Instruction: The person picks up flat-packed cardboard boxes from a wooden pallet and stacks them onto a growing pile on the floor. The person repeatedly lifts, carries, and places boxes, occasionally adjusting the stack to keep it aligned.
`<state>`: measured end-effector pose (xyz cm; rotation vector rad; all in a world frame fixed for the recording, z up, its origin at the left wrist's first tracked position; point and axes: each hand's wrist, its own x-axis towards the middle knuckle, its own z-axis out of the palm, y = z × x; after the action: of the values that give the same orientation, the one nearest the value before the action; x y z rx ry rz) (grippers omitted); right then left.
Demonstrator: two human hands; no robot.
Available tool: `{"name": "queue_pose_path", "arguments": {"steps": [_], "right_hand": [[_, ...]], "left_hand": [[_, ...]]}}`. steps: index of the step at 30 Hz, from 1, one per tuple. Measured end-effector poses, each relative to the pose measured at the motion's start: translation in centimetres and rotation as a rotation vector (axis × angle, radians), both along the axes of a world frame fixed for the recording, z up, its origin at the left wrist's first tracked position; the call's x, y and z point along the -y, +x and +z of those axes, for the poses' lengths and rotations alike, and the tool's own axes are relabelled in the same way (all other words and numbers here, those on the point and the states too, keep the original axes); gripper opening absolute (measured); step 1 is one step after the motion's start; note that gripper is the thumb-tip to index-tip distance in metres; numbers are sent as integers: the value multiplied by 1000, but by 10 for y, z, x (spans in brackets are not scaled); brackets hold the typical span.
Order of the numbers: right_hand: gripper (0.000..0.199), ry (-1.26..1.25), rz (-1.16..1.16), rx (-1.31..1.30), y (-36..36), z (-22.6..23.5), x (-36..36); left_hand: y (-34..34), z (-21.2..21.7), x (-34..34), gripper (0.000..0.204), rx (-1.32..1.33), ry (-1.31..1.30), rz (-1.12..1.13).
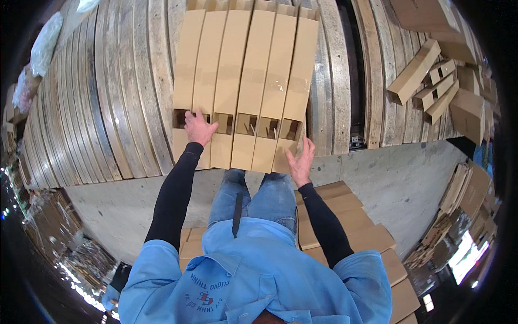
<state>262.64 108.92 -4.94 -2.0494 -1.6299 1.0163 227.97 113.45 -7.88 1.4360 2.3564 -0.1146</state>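
Several long, narrow cardboard boxes lie side by side on a wooden slatted platform, their near ends toward me. Close to those ends, each box has a dark cut-out opening; thin upright pieces show inside some of them. My left hand rests on the leftmost boxes by their openings, its fingers spread. At the near right corner of the row, my right hand is against the side of the rightmost box, thumb and fingers apart. Neither hand is wrapped around a box.
The wooden slats extend to both sides. Smaller cardboard boxes lie loosely at the right, near larger cartons. Behind me, more cardboard boxes stand on the concrete floor. Plastic-wrapped bundles sit at the far left.
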Motion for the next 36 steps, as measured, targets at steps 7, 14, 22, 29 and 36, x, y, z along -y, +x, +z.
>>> {"name": "queue_pose_path", "arguments": {"steps": [7, 14, 22, 29, 36], "right_hand": [[116, 73, -179, 343, -135, -23, -54], [121, -153, -200, 659, -142, -39, -69], [111, -94, 97, 671, -63, -16, -63], [109, -170, 541, 415, 6, -9, -74], [97, -130, 701, 106, -140, 14, -75]], "left_hand": [[16, 9, -10, 75, -95, 19, 36], [2, 23, 23, 54, 10, 180, 78], [-67, 112, 222, 70, 139, 41, 255], [-39, 178, 407, 81, 160, 262, 894], [-42, 175, 500, 74, 174, 432, 1509]]}}
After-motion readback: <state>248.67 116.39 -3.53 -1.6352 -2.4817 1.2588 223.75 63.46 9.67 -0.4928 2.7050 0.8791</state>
